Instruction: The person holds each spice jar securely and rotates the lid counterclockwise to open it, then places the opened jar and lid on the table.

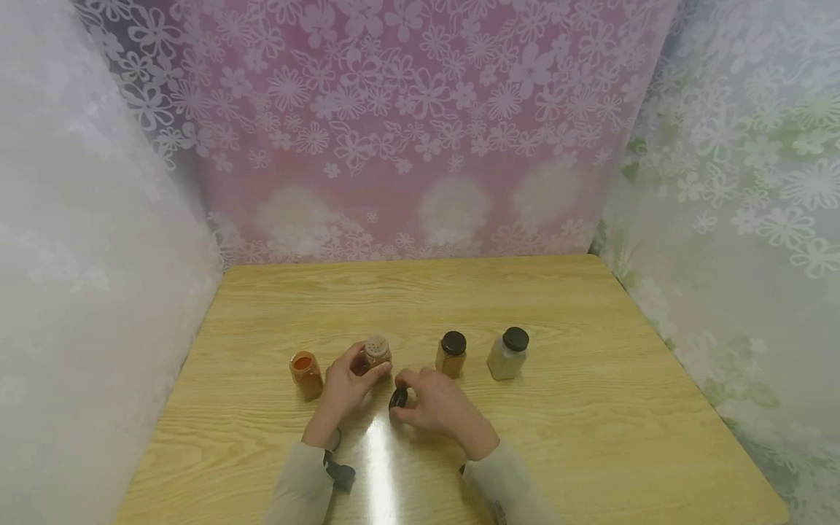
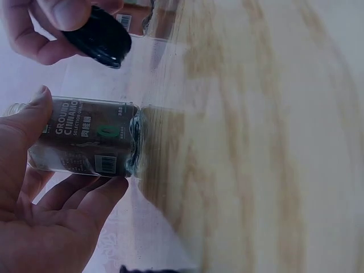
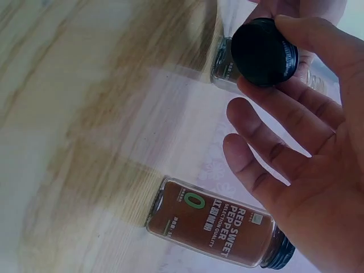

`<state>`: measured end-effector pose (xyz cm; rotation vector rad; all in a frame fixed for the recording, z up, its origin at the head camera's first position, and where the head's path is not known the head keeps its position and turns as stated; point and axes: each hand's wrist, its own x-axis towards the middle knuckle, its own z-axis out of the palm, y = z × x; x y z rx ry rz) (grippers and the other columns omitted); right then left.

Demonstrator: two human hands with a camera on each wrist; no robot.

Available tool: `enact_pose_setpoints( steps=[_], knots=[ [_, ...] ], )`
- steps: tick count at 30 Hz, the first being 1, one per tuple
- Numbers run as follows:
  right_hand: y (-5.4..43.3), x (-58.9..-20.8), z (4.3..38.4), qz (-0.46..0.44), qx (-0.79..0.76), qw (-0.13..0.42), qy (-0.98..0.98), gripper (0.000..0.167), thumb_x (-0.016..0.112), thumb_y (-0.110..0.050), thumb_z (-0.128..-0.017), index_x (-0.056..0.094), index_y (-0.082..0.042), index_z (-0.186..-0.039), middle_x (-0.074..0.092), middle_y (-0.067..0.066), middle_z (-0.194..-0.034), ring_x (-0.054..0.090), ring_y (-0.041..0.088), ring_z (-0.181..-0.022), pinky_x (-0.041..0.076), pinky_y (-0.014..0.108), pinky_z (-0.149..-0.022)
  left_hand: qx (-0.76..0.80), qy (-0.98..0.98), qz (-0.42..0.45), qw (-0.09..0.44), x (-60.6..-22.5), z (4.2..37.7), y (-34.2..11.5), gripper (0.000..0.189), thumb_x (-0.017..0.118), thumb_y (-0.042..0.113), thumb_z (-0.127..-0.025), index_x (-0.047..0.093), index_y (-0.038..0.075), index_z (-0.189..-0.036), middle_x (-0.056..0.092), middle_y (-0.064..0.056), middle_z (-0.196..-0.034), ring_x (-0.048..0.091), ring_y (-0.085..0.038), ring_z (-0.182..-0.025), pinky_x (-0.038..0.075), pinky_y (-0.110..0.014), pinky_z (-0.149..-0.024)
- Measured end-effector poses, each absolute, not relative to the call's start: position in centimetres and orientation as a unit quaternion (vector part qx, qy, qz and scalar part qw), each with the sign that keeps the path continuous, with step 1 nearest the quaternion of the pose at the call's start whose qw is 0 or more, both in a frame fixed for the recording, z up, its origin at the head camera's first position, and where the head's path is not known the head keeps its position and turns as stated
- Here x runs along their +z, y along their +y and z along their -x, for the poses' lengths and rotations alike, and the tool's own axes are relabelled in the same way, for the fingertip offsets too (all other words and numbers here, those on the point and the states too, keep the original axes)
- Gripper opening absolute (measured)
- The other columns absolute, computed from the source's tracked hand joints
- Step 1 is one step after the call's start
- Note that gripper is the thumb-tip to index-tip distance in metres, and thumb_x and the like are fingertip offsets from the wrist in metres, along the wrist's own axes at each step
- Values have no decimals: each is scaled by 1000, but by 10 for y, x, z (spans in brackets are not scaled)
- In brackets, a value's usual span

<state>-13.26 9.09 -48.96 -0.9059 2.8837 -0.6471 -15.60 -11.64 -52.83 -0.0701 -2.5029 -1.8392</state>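
My left hand (image 1: 344,386) grips a glass spice jar (image 1: 377,354), labelled ground cinnamon in the left wrist view, which stands upright on the table. A pale sifter top with holes shows at its mouth. Between thumb and fingertips, my right hand (image 1: 436,401) pinches a black screw lid (image 1: 398,398), tilted on edge and held apart from the jar, just to its right and nearer me. In the right wrist view the lid (image 3: 264,52) overlaps the cinnamon jar behind it. The red sweet pepper jar (image 3: 210,224), capped in black, stands beside the right hand.
An uncapped jar of orange-red powder (image 1: 307,379) stands left of my left hand. To the right is a black-capped jar of pale contents (image 1: 507,356). The wooden table (image 1: 420,292) meets a floral curtain (image 1: 407,146) at the back, with pale curtains on both sides.
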Motion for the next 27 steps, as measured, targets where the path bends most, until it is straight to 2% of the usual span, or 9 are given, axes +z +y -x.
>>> enact_pose_setpoints(
  steps=[5, 10, 17, 22, 27],
  knots=[
    [92, -492, 132, 286, -196, 36, 937, 36, 85, -35, -87, 69, -17, -114, 65, 1, -85, 47, 8, -72, 41, 22, -59, -593, -805, 25, 12, -529, 155, -116, 54, 83, 24, -93, 63, 12, -141, 69, -23, -137, 66, -38, -131, 55, -49, -110],
    [93, -496, 132, 294, -182, 25, 938, 35, 87, -36, -86, 69, -19, -110, 62, -3, -80, 45, 6, -70, 40, 20, -58, -593, -805, 23, 11, -528, 155, -116, 55, 83, 25, -94, 62, 11, -143, 68, -24, -138, 65, -39, -131, 54, -49, -111],
    [95, -498, 132, 295, -183, 32, 937, 39, 91, -33, -82, 70, -18, -111, 64, -3, -84, 46, 6, -71, 41, 20, -59, -591, -806, 22, 6, -529, 155, -116, 55, 83, 23, -94, 62, 9, -143, 66, -25, -141, 63, -41, -134, 54, -48, -112],
    [95, -497, 133, 296, -187, 53, 935, 42, 93, -28, -79, 75, -16, -115, 73, -2, -91, 52, 8, -76, 45, 21, -65, -597, -802, 21, 4, -530, 157, -116, 56, 83, 23, -93, 62, 11, -143, 66, -23, -141, 62, -39, -135, 53, -47, -113],
    [95, -497, 133, 315, -167, 61, 932, 38, 92, -25, -76, 79, -17, -111, 77, -6, -92, 55, 9, -78, 44, 20, -66, -604, -797, 21, 5, -530, 157, -116, 57, 84, 23, -93, 62, 11, -144, 66, -22, -143, 61, -39, -137, 52, -47, -114]
  ],
)
